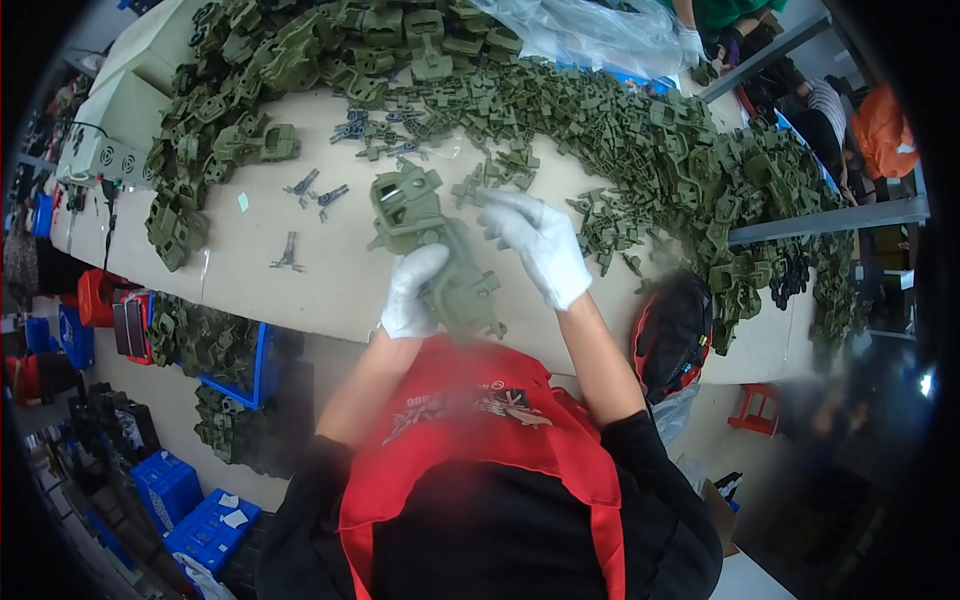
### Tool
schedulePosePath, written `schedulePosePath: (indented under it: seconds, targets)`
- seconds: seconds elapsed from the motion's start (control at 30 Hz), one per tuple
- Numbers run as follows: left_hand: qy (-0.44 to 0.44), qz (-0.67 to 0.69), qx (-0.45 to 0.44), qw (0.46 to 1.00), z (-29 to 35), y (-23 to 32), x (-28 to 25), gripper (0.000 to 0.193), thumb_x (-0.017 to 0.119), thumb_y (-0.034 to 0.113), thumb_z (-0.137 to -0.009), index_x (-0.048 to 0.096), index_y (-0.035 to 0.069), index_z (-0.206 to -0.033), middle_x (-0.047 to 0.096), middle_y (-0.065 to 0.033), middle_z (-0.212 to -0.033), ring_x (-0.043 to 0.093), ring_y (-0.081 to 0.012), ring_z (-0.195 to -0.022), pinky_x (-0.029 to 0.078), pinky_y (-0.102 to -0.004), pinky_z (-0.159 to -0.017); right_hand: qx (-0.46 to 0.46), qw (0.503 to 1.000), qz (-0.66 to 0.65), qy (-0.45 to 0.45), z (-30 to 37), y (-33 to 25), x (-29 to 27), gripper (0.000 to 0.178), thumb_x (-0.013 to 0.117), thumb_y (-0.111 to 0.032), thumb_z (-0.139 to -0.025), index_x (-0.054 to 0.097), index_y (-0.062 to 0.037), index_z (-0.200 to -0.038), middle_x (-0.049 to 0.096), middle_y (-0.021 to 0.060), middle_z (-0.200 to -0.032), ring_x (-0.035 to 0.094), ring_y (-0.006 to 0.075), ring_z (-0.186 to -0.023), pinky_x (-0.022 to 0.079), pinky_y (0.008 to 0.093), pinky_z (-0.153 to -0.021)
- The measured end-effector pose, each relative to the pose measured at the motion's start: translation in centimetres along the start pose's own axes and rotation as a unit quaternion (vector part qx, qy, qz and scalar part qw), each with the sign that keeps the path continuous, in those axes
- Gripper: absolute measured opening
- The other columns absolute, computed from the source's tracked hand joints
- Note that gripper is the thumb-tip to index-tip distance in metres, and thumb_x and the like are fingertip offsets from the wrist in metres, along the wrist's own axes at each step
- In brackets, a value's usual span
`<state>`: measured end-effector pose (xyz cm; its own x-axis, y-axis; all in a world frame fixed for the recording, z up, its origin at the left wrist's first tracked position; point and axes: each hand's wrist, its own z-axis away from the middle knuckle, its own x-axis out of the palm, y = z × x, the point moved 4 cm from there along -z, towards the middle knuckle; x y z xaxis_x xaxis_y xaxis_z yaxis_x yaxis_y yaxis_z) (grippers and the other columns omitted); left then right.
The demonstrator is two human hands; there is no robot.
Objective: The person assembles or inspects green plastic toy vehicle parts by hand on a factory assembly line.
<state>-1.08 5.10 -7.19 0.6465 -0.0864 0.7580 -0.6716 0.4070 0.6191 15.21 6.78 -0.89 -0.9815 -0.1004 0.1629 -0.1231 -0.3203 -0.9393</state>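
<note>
Both of my hands wear white gloves. My left hand [412, 292] grips the near end of a long olive-green plastic part [425, 232] that I hold above the table's front edge. My right hand [537, 243] is beside the part's upper right, fingers curled toward it and touching it near the middle. The part's far end has a boxy frame with a pale slot. Whether the right hand holds a small piece is hidden by the glove.
The beige table [300, 290] carries big heaps of green plastic parts [660, 150] along the back and right, and small dark metal clips [318, 193] at centre left. A red-and-black helmet-like object [672, 335] lies at the front right. Blue crates [200, 520] stand lower left. Another person's gloved hand [688, 42] works at the far side.
</note>
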Motion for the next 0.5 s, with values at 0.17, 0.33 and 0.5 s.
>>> schedulePosePath:
  seconds: [0.17,0.33,0.5]
  targets:
    - [-0.023,-0.039,0.086,0.995,0.5,1.6,2.0,0.044,0.059,0.029,-0.085,0.054,0.003,-0.119,0.062,-0.0119,-0.102,0.061,-0.0234,-0.094,0.050,-0.0376,-0.088,-0.068,0.996,0.055,-0.007,5.4,3.1,2.2,0.059,0.071,-0.016,-0.083,0.048,0.0001,-0.135,0.066,0.0127,-0.107,0.063,0.0138,-0.094,0.051,0.0284,-0.081]
    - [0.025,-0.023,0.106,0.994,0.8,1.2,2.0,0.053,0.057,0.031,-0.087,0.047,0.003,-0.130,0.057,-0.0142,-0.122,0.056,-0.0252,-0.110,0.044,-0.0409,-0.099,-0.031,0.990,0.096,0.096,5.5,1.9,3.2,0.063,0.077,-0.020,-0.079,0.050,-0.0002,-0.132,0.063,0.0145,-0.113,0.063,0.0142,-0.095,0.051,0.0282,-0.081]
    - [0.043,-0.003,0.076,0.996,2.2,0.6,1.7,0.060,0.054,0.036,-0.092,0.040,0.002,-0.138,0.048,-0.0148,-0.137,0.048,-0.0253,-0.122,0.036,-0.0405,-0.106,-0.033,0.998,-0.014,0.045,5.1,0.6,2.9,0.053,0.079,-0.026,-0.076,0.061,0.0001,-0.118,0.064,0.0122,-0.106,0.064,0.0189,-0.093,0.051,0.0303,-0.081]
